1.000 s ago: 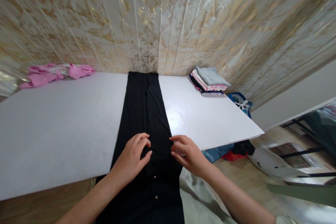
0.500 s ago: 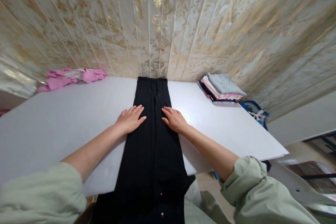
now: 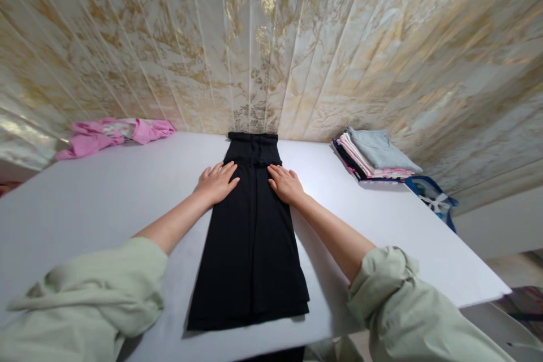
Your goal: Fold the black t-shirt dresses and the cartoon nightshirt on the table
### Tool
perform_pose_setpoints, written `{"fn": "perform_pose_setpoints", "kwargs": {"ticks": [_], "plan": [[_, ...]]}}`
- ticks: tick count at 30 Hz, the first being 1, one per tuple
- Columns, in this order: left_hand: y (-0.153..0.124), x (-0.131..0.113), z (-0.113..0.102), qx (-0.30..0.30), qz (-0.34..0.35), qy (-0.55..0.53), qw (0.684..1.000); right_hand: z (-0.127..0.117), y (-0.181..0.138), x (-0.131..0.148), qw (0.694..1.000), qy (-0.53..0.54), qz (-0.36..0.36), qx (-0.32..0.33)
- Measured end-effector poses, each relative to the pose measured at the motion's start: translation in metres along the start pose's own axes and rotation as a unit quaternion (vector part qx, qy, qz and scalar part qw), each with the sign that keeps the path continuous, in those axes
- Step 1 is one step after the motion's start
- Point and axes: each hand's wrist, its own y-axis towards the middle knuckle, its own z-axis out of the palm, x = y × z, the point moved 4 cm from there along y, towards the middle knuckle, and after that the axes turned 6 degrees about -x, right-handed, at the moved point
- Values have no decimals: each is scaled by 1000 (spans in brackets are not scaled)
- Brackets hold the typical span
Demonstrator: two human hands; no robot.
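Observation:
A pair of black trousers (image 3: 250,254) lies lengthwise across the white tabletop, waistband at the wall and wide leg hems near the front edge. Below the waistband the fabric is rumpled into a crosswise ridge. My left hand (image 3: 217,183) rests flat on the left edge of the trousers, fingers stretched out, just behind that ridge. Opposite it, my right hand (image 3: 285,183) presses flat on the right edge, its fingers also extended. Neither hand grips the cloth.
On the right by the wall sits a stack of folded clothes (image 3: 377,153), grey on top. Beside it, past the table edge, is a blue-rimmed bag (image 3: 435,201). A crumpled pink garment (image 3: 114,134) lies at the back left of the white table (image 3: 139,198). A patterned curtain (image 3: 250,56) hangs behind.
The trousers have slid forward, so their hems now lie on the table instead of hanging over the front edge. A ridge has bunched up below the waistband. Both hands stay flat on the cloth.

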Motion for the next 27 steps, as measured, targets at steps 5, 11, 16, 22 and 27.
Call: {"fn": "perform_pose_setpoints", "kwargs": {"ticks": [5, 11, 16, 22, 27], "plan": [[18, -6, -14, -44, -14, 6, 999, -11, 23, 0, 1000, -3, -9, -26], [-43, -46, -53, -94, 66, -71, 991, -52, -36, 4, 993, 88, -27, -78], [-137, -98, -70, 64, 201, -241, 947, -86, -131, 25, 970, 240, -38, -14], [-178, -113, -50, 82, 188, -244, 948, -92, -205, 58, 950, 309, -1, 44], [-175, -113, -48, 72, 160, -280, 944, -83, -225, 71, 962, 272, 4, 24]]}}
